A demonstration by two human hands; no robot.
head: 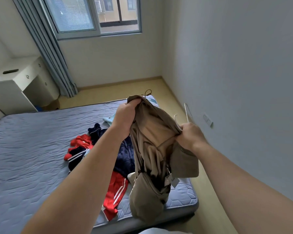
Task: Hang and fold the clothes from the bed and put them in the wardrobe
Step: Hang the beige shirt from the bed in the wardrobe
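Left grip [127,115]: fingers curled tight round bunched top edge of tan garment [152,149], knuckles up; right grip [190,137]: fingers + thumb pinching opposite edge of same opening, drawing it wide; both clamped on cloth, neither slack. White hanger [187,112] sticks up at 12 o'clock of right grip; looks held in same hand w/ the cloth, but contact pt hidden. Garment hangs in air btwn the grips, over right-hand corner of bed [32,149]; can't tell if lower end brushes mattress. Drawstring loop [148,92] at 1 o'clock of left grip; paper tag [173,180] dangles at 6 o'clock of right grip.

Outward: on bed, 7–8 o'clock of garment, loose pile: navy fleece [125,154], red-and-navy track pieces [115,191]; light-blue item [108,119] just at 9 o'clock of left grip. Far left, white surface [10,85] w/ small dark object on top; curtain [54,56] + window [95,14] beyond. Wardrobe not in view.

Step, est.: hanging phase, one item of several; opening being spread to take hanger. Next move calls for: hanger arm fed into opening w/o losing either hold; prob. one shoulder at a time, hook kept free at top; cloth soft + bunched, so edge must be kept taut. Most of task ahead, judging by unfolded pile.
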